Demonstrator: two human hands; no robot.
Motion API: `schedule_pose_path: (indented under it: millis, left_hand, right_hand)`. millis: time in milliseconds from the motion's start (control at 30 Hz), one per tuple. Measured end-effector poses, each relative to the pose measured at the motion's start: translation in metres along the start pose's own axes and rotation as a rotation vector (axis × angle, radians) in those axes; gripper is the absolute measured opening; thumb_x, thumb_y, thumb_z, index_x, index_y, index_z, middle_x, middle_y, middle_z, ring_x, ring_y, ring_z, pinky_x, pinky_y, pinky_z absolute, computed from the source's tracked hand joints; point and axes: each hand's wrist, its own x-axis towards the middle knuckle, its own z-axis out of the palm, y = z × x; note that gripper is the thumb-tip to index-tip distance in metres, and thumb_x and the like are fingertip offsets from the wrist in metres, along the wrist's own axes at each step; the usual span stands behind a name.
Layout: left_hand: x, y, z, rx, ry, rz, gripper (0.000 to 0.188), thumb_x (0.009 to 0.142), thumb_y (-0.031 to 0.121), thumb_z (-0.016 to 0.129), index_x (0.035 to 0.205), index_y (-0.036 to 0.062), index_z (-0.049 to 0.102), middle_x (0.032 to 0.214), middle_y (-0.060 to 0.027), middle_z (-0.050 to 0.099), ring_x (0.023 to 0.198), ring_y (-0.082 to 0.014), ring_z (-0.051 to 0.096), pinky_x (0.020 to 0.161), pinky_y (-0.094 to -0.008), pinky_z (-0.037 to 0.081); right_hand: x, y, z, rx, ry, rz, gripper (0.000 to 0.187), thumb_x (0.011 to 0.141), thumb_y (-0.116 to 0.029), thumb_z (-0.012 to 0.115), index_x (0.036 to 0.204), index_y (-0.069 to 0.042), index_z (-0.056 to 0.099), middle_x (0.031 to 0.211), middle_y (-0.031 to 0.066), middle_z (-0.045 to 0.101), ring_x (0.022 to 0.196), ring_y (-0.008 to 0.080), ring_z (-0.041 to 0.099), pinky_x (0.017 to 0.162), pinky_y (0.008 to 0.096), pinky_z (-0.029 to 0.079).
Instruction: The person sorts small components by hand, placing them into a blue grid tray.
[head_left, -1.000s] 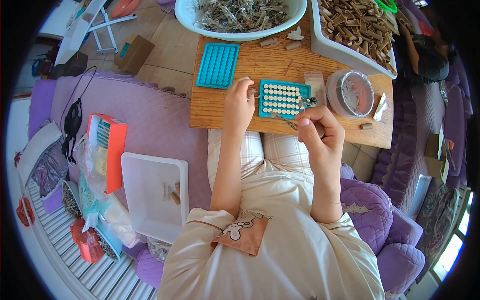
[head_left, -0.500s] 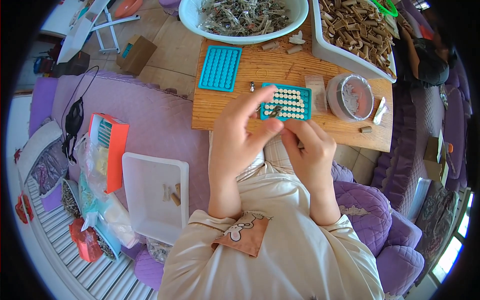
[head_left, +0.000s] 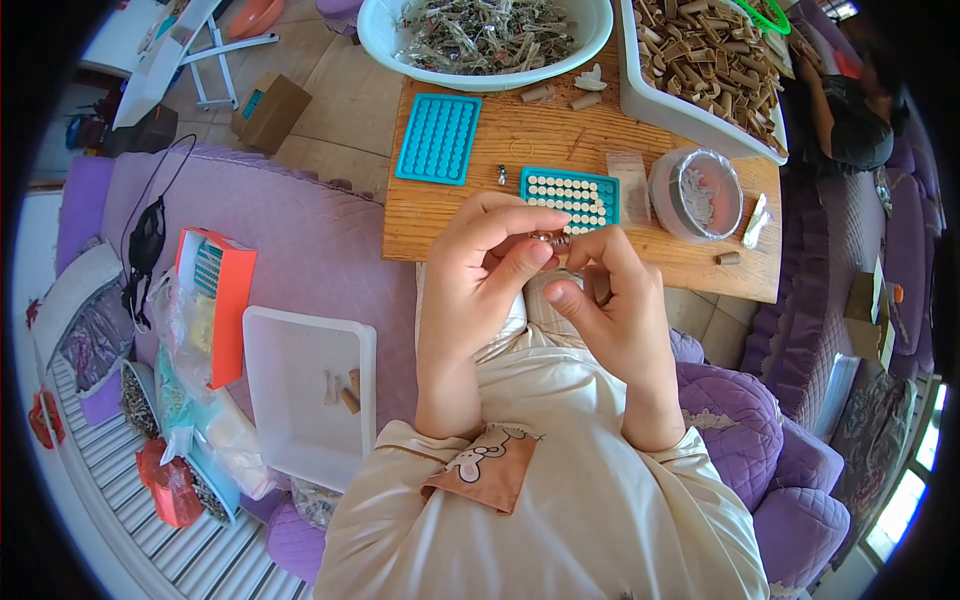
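Above the near edge of the wooden table, my left hand point(head_left: 475, 275) pinches a small shiny metal piece point(head_left: 550, 238) between thumb and fingers. Its exact kind is too small to make out. My right hand point(head_left: 625, 305) is close beside it, fingers curled and the index fingertip near the piece's right end. What its curled fingers hold, if anything, is hidden. Just beyond both hands lies a teal tray point(head_left: 612, 215) with rows of round cream-coloured pieces, partly covered by my left fingers. Another small metal piece point(head_left: 502, 174) stands on the wood left of this tray.
An empty-celled blue tray point(head_left: 438, 140) lies on the table point(head_left: 480, 225). Behind are a basin point(head_left: 485, 78) of clear-wrapped metal pieces and a white bin point(head_left: 700, 120) of brown tubes. A lined tub point(head_left: 738, 205) stands right. On the purple seat sits a white tray point(head_left: 300, 400).
The metal piece now lies level between my hands instead of tilted. My left fingers have closed down onto it, and my right thumb has come away from the index finger.
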Motion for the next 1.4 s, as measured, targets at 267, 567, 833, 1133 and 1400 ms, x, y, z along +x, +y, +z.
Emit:
schedule_pose_path:
  millis: [267,567,833,1133,1400]
  left_hand:
    - [0.0,0.004,-0.006,0.313,-0.041,0.048,0.02,0.069,0.003,0.063,0.089,0.0041,0.061,0.079,-0.0064,0.056,0.07,-0.0143,0.056,0.058,-0.0238,0.044]
    - [0.001,0.003,-0.005,0.232,-0.02,-0.017,0.023,0.063,0.004,0.068,0.082,0.0007,0.056,0.073,-0.006,0.058,0.068,-0.0123,0.058,0.061,-0.0236,0.047]
    - [-0.002,0.002,0.0,0.014,0.078,-0.037,0.023,0.069,0.006,0.067,0.086,-0.0009,0.053,0.076,-0.006,0.058,0.072,-0.0109,0.058,0.063,-0.0213,0.049]
    - [0.001,-0.009,0.007,-0.271,0.254,0.109,0.019,0.074,-0.005,0.057,0.089,-0.0004,0.048,0.09,-0.0085,0.054,0.08,-0.0109,0.054,0.068,-0.0205,0.044]
    - [-0.004,0.0,0.013,-0.164,0.096,-0.007,0.014,0.077,-0.003,0.053,0.091,-0.0023,0.051,0.088,-0.0079,0.056,0.078,-0.0105,0.056,0.069,-0.0208,0.045]
  right_hand:
    - [0.003,0.008,0.007,0.034,0.148,-0.095,0.011,0.075,-0.003,0.058,0.08,-0.001,0.049,0.064,0.0067,0.054,0.048,0.0088,0.046,0.044,0.0207,0.037]
    - [0.003,0.013,0.009,0.128,0.228,-0.132,0.003,0.079,-0.001,0.052,0.079,-0.001,0.049,0.064,0.0049,0.053,0.054,0.0077,0.047,0.049,0.02,0.038]
    - [0.001,0.015,0.01,0.344,0.145,-0.029,0.006,0.08,-0.003,0.052,0.08,-0.001,0.046,0.065,0.0004,0.05,0.057,0.0048,0.044,0.05,0.0169,0.035]
    - [0.003,0.026,0.003,0.586,0.172,-0.175,0.032,0.076,0.011,0.033,0.101,-0.008,0.027,0.084,0.0067,0.043,0.057,0.0078,0.044,0.052,0.0171,0.037]
    - [0.011,0.018,-0.01,0.636,0.266,-0.216,0.023,0.091,-0.021,0.028,0.109,-0.01,0.019,0.108,0.0246,0.047,0.042,0.0112,0.047,0.042,0.0181,0.041]
